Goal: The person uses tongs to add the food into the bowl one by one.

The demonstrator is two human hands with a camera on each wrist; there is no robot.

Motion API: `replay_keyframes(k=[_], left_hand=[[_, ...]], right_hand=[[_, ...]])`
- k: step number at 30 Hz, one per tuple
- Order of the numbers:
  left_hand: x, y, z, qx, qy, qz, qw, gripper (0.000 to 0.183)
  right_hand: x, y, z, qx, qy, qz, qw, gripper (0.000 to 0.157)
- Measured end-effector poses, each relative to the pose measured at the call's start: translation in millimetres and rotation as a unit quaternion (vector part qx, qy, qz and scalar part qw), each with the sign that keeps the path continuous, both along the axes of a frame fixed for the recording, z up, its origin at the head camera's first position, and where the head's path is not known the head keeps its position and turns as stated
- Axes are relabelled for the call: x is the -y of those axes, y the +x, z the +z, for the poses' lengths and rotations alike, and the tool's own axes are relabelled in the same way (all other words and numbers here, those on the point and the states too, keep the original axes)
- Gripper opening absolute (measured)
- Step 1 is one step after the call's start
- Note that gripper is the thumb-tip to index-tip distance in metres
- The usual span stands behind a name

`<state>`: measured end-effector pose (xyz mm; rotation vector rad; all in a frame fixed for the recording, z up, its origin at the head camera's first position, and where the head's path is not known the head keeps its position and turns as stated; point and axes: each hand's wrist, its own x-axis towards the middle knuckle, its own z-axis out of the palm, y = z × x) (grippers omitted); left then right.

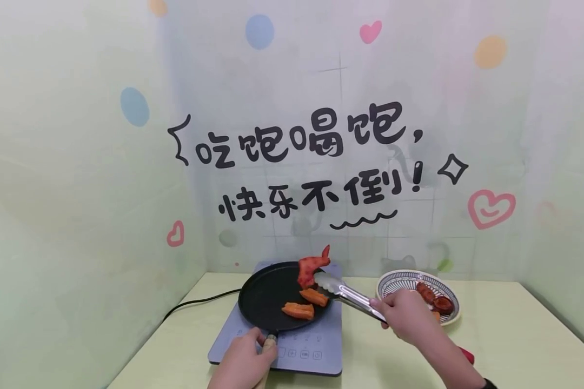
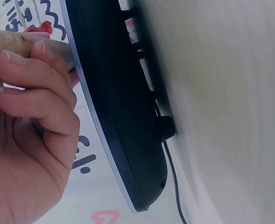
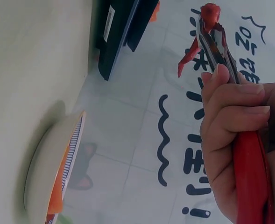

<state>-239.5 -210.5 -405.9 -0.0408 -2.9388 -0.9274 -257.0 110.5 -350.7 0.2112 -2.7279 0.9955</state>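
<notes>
My left hand (image 1: 245,359) grips the wooden handle (image 2: 9,42) of a black frying pan (image 1: 263,294), its fingers curled against the wood. The pan stands on an induction cooker (image 1: 326,346), and two orange-brown food pieces (image 1: 298,310) lie in its right part. My right hand (image 1: 409,316) holds metal tongs (image 1: 352,299) with red grips (image 3: 251,172). The tips of the tongs pinch a red chicken wing (image 1: 311,268), raised above the pan's right rim. In the right wrist view the fingers wrap round the tongs.
Right of the cooker, a patterned bowl (image 1: 386,281) holds several brown and orange food pieces, partly hidden by my right hand. A black cord (image 1: 199,300) runs left from the cooker over the pale table (image 1: 506,335). A printed wall curtain (image 1: 292,81) stands behind.
</notes>
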Motion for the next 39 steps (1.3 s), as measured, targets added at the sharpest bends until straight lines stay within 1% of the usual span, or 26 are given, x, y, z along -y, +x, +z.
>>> replay_keyframes(k=[2, 5, 11, 15, 21, 24, 27, 30, 36, 39], left_hand=[[0, 0.1, 1.3, 0.001, 0.000, -0.003, 1.0000, 0.024], [2, 0.2, 1.0, 0.003, 0.002, -0.009, 1.0000, 0.024], [5, 0.4, -4.0, 0.017, 0.015, -0.007, 0.9997, 0.024], [6, 1.1, -4.7, 0.022, 0.015, -0.005, 0.9996, 0.026], [6, 1.4, -1.5, 0.033, 0.017, 0.008, 0.9993, 0.025], [4, 1.9, -0.6, 0.033, 0.019, 0.006, 0.9993, 0.026], [1, 2.5, 0.3, 0.035, 0.022, -0.001, 0.9991, 0.026], [-1, 2.4, 2.5, 0.036, 0.021, -0.006, 0.9991, 0.026], [-3, 1.2, 7.0, 0.027, 0.009, -0.007, 0.9996, 0.026], [-3, -0.1, 7.4, 0.029, 0.003, 0.000, 0.9996, 0.026]], right_hand=[[7, 0.2, -3.5, 0.009, -0.001, 0.011, 1.000, 0.034], [17, -3.4, -8.2, 0.019, -0.010, 0.027, 0.999, 0.034], [42, -24.8, -12.9, 0.008, 0.033, 0.051, 0.998, 0.035], [60, -39.0, -10.9, 0.025, 0.053, 0.060, 0.997, 0.034], [85, -52.6, -3.4, 0.051, 0.091, 0.056, 0.993, 0.042], [94, -55.8, -0.6, 0.061, 0.089, 0.058, 0.992, 0.045], [102, -56.7, 2.5, 0.074, 0.085, 0.059, 0.992, 0.043], [109, -57.0, 8.9, 0.090, 0.079, 0.060, 0.991, 0.040], [119, -55.2, 25.0, 0.106, 0.104, 0.062, 0.987, 0.041], [120, -53.7, 28.1, 0.108, 0.110, 0.071, 0.985, 0.042]])
